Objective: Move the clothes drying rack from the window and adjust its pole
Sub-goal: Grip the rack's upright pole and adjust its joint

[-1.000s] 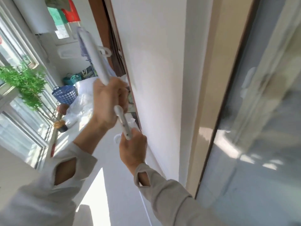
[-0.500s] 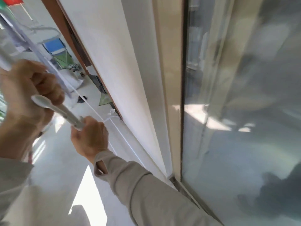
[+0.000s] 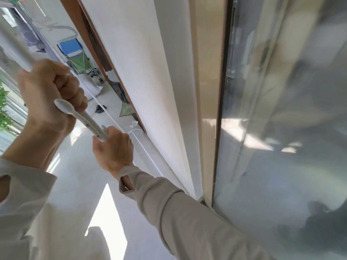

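1. The pole (image 3: 88, 120) looks light, stiff and smooth, so likely slippery; a firm wrap on each section suits it.
2. It slants up to the left, held beside the wall (image 3: 142, 72).
3. The left hand (image 3: 48, 94) is clenched around the thick section; the right hand (image 3: 112, 147) grasps the thin end.
4. Count: 1 pole, 2 hands.

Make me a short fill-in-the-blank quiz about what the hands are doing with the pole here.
1. The left hand and the right hand both grip the white ____.
2. On the pole, the ____ hand holds the lower end.
3. The folding chair in the background has a ____ back.
4. Both arms wear ____ sleeves with thumb holes.

Missing words: pole; right; blue; long
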`<move>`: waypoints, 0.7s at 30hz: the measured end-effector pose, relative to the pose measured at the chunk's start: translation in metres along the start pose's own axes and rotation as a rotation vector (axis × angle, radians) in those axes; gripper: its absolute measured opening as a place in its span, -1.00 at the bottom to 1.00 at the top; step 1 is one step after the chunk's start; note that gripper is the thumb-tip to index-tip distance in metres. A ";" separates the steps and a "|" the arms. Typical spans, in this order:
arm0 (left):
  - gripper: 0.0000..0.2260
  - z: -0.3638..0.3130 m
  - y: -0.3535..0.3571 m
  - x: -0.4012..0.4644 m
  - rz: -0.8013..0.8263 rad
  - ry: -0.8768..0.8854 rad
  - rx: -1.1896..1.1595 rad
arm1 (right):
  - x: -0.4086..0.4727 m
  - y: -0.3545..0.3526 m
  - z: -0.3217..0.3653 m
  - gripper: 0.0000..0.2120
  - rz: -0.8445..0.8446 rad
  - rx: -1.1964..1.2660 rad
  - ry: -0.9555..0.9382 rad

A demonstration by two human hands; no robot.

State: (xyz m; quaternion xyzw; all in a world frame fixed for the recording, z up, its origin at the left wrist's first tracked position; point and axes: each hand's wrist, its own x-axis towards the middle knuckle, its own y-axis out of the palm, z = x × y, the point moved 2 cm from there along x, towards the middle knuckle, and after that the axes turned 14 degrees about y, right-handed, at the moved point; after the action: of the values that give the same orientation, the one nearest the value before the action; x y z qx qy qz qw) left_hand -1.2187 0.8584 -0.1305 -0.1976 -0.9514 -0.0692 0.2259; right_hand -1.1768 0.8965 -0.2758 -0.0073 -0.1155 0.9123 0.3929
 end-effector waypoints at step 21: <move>-0.54 -0.026 0.015 -0.021 -0.062 0.134 0.092 | -0.003 -0.013 0.010 -0.73 0.166 -0.016 0.112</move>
State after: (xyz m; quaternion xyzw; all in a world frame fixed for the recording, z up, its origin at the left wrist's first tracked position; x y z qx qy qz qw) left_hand -1.1852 0.8587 -0.1163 -0.1524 -0.9420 -0.0453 0.2956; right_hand -1.1662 0.9005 -0.2639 -0.0709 -0.0994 0.9390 0.3215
